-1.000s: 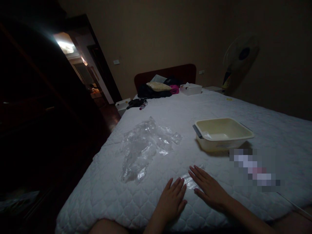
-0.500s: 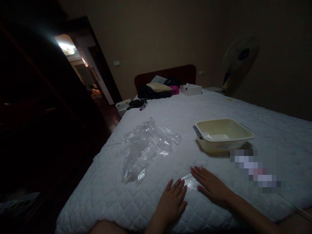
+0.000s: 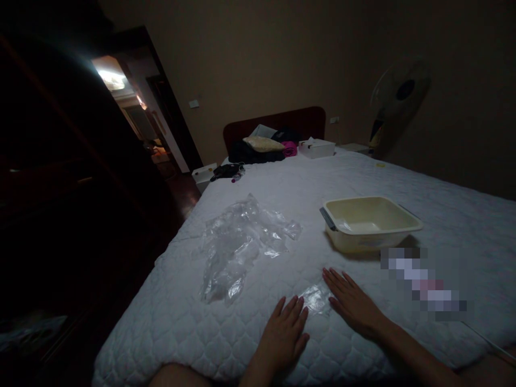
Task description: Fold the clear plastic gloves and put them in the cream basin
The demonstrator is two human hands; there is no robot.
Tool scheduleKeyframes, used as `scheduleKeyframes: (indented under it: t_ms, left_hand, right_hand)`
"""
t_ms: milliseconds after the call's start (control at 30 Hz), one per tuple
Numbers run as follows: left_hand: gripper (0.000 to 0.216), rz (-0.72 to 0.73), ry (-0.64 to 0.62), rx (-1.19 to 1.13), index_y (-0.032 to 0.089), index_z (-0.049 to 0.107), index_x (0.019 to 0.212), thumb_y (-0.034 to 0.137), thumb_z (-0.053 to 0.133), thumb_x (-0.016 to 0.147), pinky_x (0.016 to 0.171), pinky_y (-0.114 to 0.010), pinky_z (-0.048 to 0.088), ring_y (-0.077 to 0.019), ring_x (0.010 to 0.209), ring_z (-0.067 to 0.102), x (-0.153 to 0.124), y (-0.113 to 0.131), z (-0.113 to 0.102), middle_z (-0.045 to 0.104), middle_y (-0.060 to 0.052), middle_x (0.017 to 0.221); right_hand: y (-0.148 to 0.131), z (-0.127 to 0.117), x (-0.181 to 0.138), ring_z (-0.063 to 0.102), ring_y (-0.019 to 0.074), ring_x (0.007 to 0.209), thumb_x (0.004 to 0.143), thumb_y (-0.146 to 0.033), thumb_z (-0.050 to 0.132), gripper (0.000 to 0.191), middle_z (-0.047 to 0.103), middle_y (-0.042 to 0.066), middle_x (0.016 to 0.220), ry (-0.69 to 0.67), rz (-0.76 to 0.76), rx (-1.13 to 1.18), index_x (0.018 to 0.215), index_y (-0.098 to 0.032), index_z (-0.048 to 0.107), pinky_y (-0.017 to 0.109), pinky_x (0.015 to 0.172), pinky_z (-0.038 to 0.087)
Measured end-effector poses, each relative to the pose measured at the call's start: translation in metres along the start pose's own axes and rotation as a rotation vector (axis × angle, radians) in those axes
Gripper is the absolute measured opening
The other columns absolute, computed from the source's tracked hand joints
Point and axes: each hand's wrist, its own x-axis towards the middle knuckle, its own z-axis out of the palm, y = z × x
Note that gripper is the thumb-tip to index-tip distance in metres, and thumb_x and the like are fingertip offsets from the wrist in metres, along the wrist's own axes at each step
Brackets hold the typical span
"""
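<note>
Between my hands a small clear plastic bag [image 3: 315, 299] lies flat on the white quilted bed cover [image 3: 181, 322]. My left hand [image 3: 285, 330] rests palm down at its left edge, fingers stretched out. To its right, my right hand [image 3: 351, 302] also lies flat with fingers extended, the thumb near the bag's edge. Neither hand grips anything. Farther up and to the left, several crumpled clear plastic bags [image 3: 237, 242] are spread in a loose heap. A cream plastic basin [image 3: 371, 239] with grey handles stands beyond my right hand.
A blurred-out object [image 3: 423, 282] with a cord lies right of my right hand. Near the headboard [image 3: 278, 121] are a pillow [image 3: 263, 144], dark clothing and a white box [image 3: 316, 148]. A fan [image 3: 404, 90] stands at the far right. The bed's left side drops to dark floor.
My right hand has slid a little to the right, away from the small plastic bag, so more of it shows. My left hand stays almost where it was.
</note>
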Motion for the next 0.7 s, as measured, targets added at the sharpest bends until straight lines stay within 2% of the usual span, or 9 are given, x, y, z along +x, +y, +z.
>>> scheduleKeyframes:
  t_ms: [133, 267, 367, 433, 533, 600, 700]
  left_hand:
    - [0.049, -0.007, -0.003, 0.003, 0.021, 0.024, 0.138, 0.038, 0.032, 0.093, 0.107, -0.040, 0.023, -0.0192, 0.132, 0.023, 0.000, 0.001, -0.001, 0.026, -0.004, 0.144]
    - [0.048, -0.031, 0.020, 0.025, 0.020, 0.026, 0.137, 0.039, 0.033, 0.093, 0.107, -0.040, 0.024, -0.0205, 0.132, 0.023, -0.001, 0.002, 0.004, 0.026, -0.005, 0.143]
    - [0.051, -0.081, 0.059, 0.056, 0.018, 0.025, 0.138, 0.040, 0.034, 0.092, 0.105, -0.043, 0.025, -0.0231, 0.132, 0.022, -0.003, 0.004, 0.011, 0.026, -0.007, 0.143]
    - [0.053, -0.103, 0.079, 0.072, 0.017, 0.024, 0.138, 0.040, 0.034, 0.092, 0.105, -0.044, 0.025, -0.0244, 0.132, 0.021, -0.003, 0.005, 0.015, 0.025, -0.008, 0.143]
    - [0.054, -0.106, 0.101, 0.084, 0.016, 0.022, 0.139, 0.040, 0.034, 0.092, 0.105, -0.044, 0.025, -0.0249, 0.132, 0.020, -0.004, 0.005, 0.018, 0.026, -0.008, 0.143]
    - [0.054, -0.106, 0.108, 0.089, 0.016, 0.022, 0.139, 0.039, 0.035, 0.092, 0.105, -0.044, 0.026, -0.0251, 0.132, 0.020, -0.004, 0.005, 0.019, 0.025, -0.009, 0.143]
    - [0.054, -0.112, 0.110, 0.101, 0.015, 0.023, 0.138, 0.038, 0.035, 0.091, 0.104, -0.045, 0.028, -0.0259, 0.131, 0.023, -0.005, 0.006, 0.017, 0.027, -0.010, 0.143]
  right_hand:
    - [-0.005, -0.001, 0.001, 0.020, 0.0237, 0.133, 0.092, -0.043, 0.032, 0.060, 0.019, 0.006, 0.146, 0.054, 0.050, -0.006, 0.141, -0.023, 0.004, 0.048, 0.107, 0.023]
    - [-0.011, -0.009, -0.001, 0.022, 0.0256, 0.132, 0.091, -0.040, 0.036, 0.062, 0.020, 0.009, 0.146, 0.164, 0.065, -0.016, 0.142, -0.019, 0.008, 0.048, 0.104, 0.028]
    - [-0.015, -0.014, -0.006, 0.033, 0.0262, 0.128, 0.090, -0.030, 0.041, 0.059, 0.032, 0.013, 0.141, 0.273, 0.007, -0.003, 0.142, -0.019, 0.015, 0.046, 0.100, 0.036]
    - [-0.020, -0.015, -0.009, 0.044, 0.0244, 0.121, 0.089, -0.020, 0.041, 0.055, 0.046, 0.012, 0.133, 0.319, -0.100, 0.013, 0.140, -0.022, 0.022, 0.044, 0.095, 0.042]
    - [-0.033, -0.012, -0.009, 0.053, 0.0224, 0.111, 0.089, -0.014, 0.040, 0.048, 0.057, 0.008, 0.122, 0.303, -0.216, 0.064, 0.135, -0.025, 0.035, 0.040, 0.089, 0.048]
    - [-0.044, -0.008, -0.004, 0.055, 0.0221, 0.109, 0.088, -0.014, 0.040, 0.044, 0.059, 0.010, 0.119, 0.278, -0.192, 0.099, 0.131, -0.022, 0.042, 0.039, 0.088, 0.049]
    - [-0.056, -0.004, 0.004, 0.054, 0.0220, 0.109, 0.086, -0.011, 0.040, 0.044, 0.058, 0.013, 0.120, 0.216, -0.149, 0.116, 0.129, -0.017, 0.045, 0.039, 0.090, 0.048]
